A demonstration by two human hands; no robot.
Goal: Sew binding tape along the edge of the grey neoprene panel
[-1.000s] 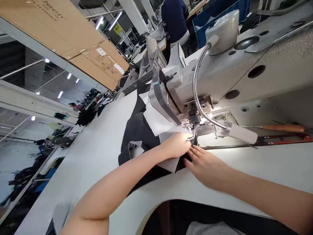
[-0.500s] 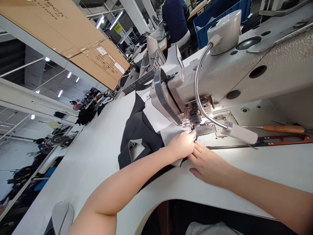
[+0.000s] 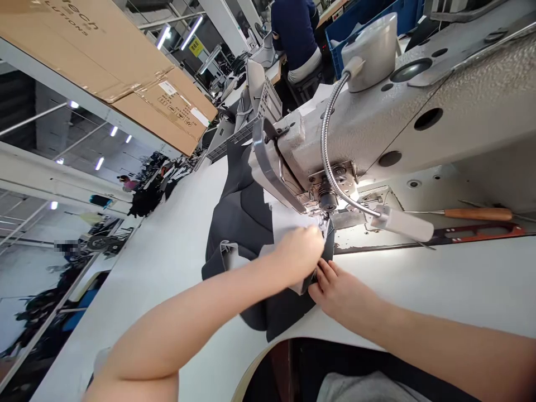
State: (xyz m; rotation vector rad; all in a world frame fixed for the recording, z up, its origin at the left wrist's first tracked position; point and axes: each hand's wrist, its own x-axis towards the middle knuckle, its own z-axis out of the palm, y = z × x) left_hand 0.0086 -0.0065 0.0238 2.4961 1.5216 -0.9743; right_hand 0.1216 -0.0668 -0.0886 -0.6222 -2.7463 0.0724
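The dark cloth [image 3: 243, 218] lies under the sewing machine [image 3: 377, 128], mostly left of it. The left hand [image 3: 299, 252] is curled, pinching the white piece [image 3: 288, 219] at the needle. The right hand [image 3: 341, 291] presses flat on the cloth's edge. Most sewing looks undone. The table [image 3: 176, 251] is open left of the machine.

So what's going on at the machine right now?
A person sits at an industrial sewing machine on a white table. The left hand presses a white fabric piece over dark grey fabric close to the needle area. The right hand lies flat at the dark fabric's near edge. A wooden-handled tool lies to the right. Another person works further back.
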